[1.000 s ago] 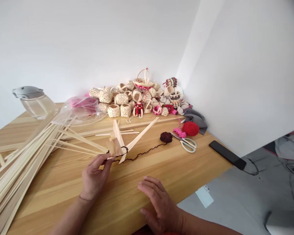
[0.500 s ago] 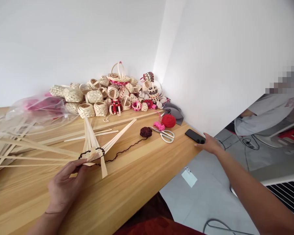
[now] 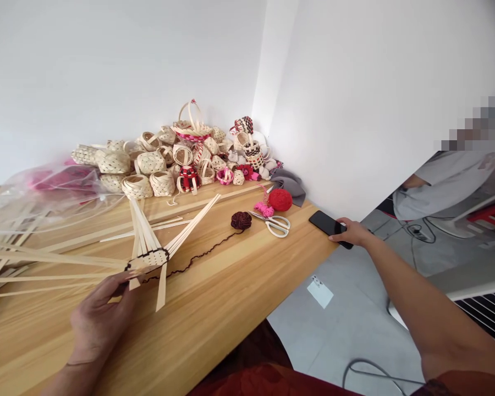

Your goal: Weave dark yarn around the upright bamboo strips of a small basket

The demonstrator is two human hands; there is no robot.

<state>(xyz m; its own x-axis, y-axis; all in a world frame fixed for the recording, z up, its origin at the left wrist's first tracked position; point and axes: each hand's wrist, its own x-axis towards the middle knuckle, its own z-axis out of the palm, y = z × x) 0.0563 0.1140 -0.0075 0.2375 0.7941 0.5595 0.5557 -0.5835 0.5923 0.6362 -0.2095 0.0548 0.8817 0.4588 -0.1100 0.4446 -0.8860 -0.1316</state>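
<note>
My left hand (image 3: 103, 311) pinches the near-left edge of a small woven basket base (image 3: 150, 261) made of pale wood strips, bordered with dark brown yarn. Its long strips (image 3: 193, 225) fan out on several sides. From the base the brown yarn runs across the table to a small ball of brown yarn (image 3: 241, 220). At the table's right edge my right hand (image 3: 352, 233) grips a black smartphone (image 3: 325, 223), thumb on the near side and fingers on the far side. The phone's near end sticks out past the edge.
White-handled scissors (image 3: 276, 224), pink yarn (image 3: 264, 209) and a red yarn ball (image 3: 280, 200) lie beyond the brown ball. Small woven baskets (image 3: 150, 162) are heaped along the wall, beside a plastic bag (image 3: 61, 179). A person's sleeve (image 3: 445, 176) shows at right.
My right hand has closed further around the phone's near end. The basket base in my left hand now lies flatter, with its woven face more visible. The view has shifted slightly.
</note>
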